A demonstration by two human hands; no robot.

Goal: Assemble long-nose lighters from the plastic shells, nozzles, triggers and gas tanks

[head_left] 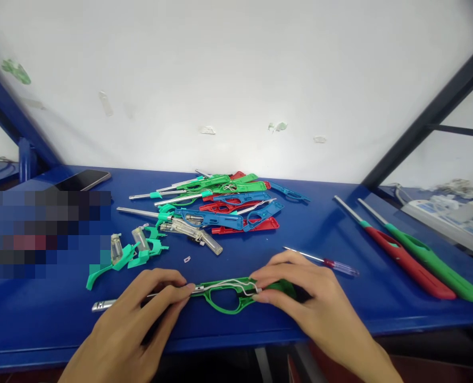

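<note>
An opened green lighter casing point(225, 310) of the long-nosed kind lies in front of me, its trigger loop facing the near edge. White wires point(230, 283) run along its inside. My left hand point(140, 314) is closed on the front of the casing, where the metal tube point(104, 305) joins it; the tube sticks out to the left under my fingers. With thumb and fingertips, my right hand point(300, 287) pinches the white wire's end at the middle of the casing, covering part of the handle. What sits under the right fingers is partly hidden.
Behind the hands lies a pile of green, red and blue lighter casings point(220, 218) with metal tubes. Teal parts with clear fuel tanks point(116, 249) are at left, near a phone point(85, 180). A screwdriver point(340, 266), a red lighter point(412, 260) and a green lighter point(439, 260) lie right.
</note>
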